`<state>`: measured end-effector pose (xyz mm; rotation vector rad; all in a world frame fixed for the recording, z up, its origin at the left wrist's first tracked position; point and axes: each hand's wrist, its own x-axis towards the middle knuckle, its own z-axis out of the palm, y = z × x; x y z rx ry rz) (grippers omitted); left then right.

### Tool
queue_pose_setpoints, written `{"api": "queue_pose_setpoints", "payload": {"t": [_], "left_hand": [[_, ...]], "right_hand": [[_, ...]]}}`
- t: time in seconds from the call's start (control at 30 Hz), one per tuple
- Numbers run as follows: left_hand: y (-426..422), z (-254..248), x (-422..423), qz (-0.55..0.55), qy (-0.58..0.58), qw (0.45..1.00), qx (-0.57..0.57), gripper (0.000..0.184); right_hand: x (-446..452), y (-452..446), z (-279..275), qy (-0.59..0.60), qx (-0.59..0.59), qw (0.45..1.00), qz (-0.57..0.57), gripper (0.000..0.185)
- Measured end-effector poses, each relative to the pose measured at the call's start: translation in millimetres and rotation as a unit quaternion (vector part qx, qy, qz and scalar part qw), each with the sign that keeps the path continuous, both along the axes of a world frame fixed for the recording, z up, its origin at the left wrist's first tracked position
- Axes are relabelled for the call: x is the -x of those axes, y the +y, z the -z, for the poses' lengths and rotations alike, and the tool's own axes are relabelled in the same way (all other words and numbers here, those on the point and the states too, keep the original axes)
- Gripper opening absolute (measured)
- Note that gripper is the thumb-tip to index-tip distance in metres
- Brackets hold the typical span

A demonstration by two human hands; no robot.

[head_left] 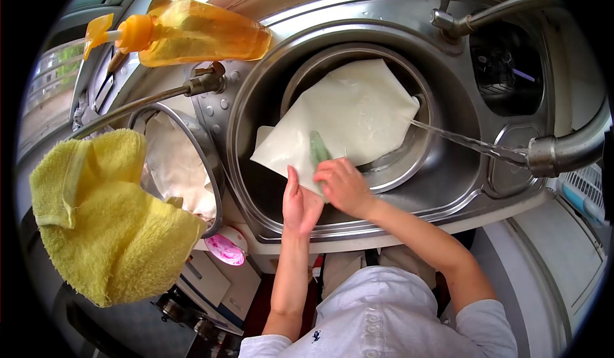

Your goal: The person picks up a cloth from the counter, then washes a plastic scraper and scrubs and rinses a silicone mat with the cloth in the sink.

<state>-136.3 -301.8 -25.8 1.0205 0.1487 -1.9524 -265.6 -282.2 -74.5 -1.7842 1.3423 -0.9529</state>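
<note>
The large white sheet [348, 112] lies draped across the round metal bowl [419, 150], which stands inside the steel sink [451, 172]; the sheet covers most of the bowl's opening and hangs over its near left rim in a pointed corner. Just below the bowl, the right hand [345, 184] has its fingers curled together on a pale green strip [318, 147] that lies against the sheet (what the strip is made of is hard to tell). The left hand [302, 208] is beside it, below the bowl's left part, thumb raised and palm against the sheet's lower edge; whether it grips that edge I cannot tell. From the right of the bowl, the faucet [556, 155] sends a thin water stream [470, 143] to the sheet's right edge, and some water shows in the bowl's bottom. Well to the left of the bowl, an oval metal pot [215, 172] holds a crumpled cream cloth [176, 160], and farther left a yellow towel [109, 224] hangs in the foreground. Above and left of the bowl is an orange pump bottle [204, 32]; below and left of it shows a pink-patterned dish [227, 246].
</note>
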Motion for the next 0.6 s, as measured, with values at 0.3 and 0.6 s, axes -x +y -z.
{"api": "queue_pose_setpoints", "payload": {"t": [0.3, 0.6], "left_hand": [[-1.0, -4.1, -4.6, 0.005, -0.001, 1.000, -0.016, 0.060], [5.2, -8.9, -2.9, 0.011, -0.015, 0.999, -0.031, 0.066]], "right_hand": [[23.3, -16.7, -32.0, -0.139, -0.072, 0.986, 0.064, 0.024], [-55.3, -74.1, -14.4, -0.109, -0.005, 0.993, -0.047, 0.022]]}}
